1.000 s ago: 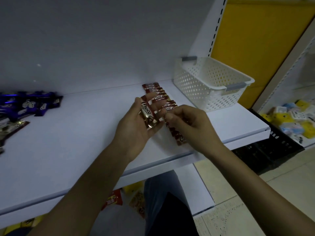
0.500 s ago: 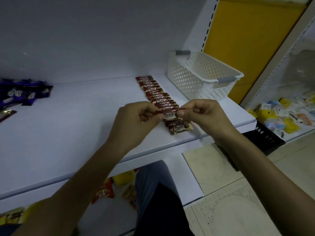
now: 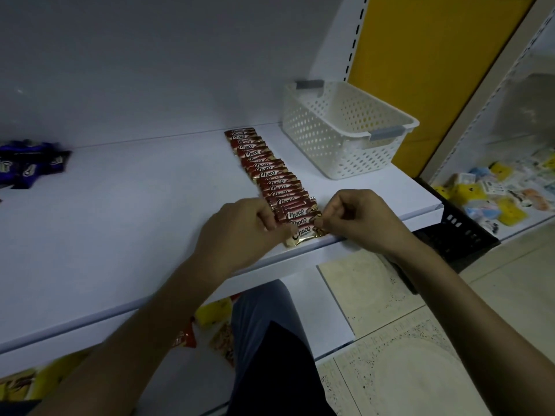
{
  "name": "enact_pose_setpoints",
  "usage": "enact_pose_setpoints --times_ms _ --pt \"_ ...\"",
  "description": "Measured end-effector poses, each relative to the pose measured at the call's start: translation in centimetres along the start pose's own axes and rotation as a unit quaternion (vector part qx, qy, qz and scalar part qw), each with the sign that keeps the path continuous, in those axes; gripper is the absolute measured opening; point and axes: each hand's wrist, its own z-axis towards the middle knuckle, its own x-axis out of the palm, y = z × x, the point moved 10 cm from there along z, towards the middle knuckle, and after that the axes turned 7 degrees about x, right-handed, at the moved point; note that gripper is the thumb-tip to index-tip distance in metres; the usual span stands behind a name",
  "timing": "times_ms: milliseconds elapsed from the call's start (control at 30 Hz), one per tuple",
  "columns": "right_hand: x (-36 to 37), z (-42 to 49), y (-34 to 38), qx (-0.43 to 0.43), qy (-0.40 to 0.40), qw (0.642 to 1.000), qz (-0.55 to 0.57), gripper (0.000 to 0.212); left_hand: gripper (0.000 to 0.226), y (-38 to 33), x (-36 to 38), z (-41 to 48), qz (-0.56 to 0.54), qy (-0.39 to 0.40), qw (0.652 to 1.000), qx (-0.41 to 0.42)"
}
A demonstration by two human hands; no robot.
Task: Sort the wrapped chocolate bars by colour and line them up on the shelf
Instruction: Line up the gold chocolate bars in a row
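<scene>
A white shelf [image 3: 120,235] carries a row of red Choco bars [image 3: 270,175], overlapped like tiles, its front end pinched between the left hand [image 3: 240,232] and the right hand [image 3: 360,217]. Beyond the right hand sits a white perforated basket [image 3: 345,139]. Well left of the left hand (half out of view) lie purple-wrapped bars [image 3: 30,166].

Glossy foil on a matt shelf

The bars [image 3: 271,178] wear shiny red-and-gold wrappers; the shelf [image 3: 135,211] is smooth, matt white; the basket [image 3: 339,130] is perforated white plastic (grey handle clips).
</scene>
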Motion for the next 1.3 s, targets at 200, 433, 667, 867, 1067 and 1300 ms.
enact_pose_setpoints --times_ms 200,433,667,867,1067,1300 --pt "-0.3 -0.1 0.0 0.002 -0.006 1.000 0.008 0.013 0.038 0.5 -2.1 0.3 0.020 -0.062 0.997 0.040" --pt "-1.5 -0.3 -0.4 0.010 -0.060 0.998 -0.009 0.021 0.060 2.1 -2.9 0.4 0.093 -0.068 0.993 0.028" --pt "4.4 -1.0 11.7 -0.178 -0.078 0.973 -0.124 0.048 0.073 5.0 -8.2 -2.5 0.162 -0.110 0.980 0.010" --pt "18.4 0.3 20.5 -0.275 0.048 0.951 -0.136 0.058 0.076 12.2 -15.1 -10.6 0.171 -0.177 0.967 -0.058" --pt "31.1 0.3 27.5 -0.305 0.176 0.930 -0.102 0.050 0.086 19.0 -20.6 -18.5 0.210 -0.246 0.935 -0.145" --pt "38.3 2.5 32.4 -0.346 0.159 0.913 -0.149 0.040 0.132 25.3 -22.8 -22.3 0.213 -0.205 0.909 -0.294"
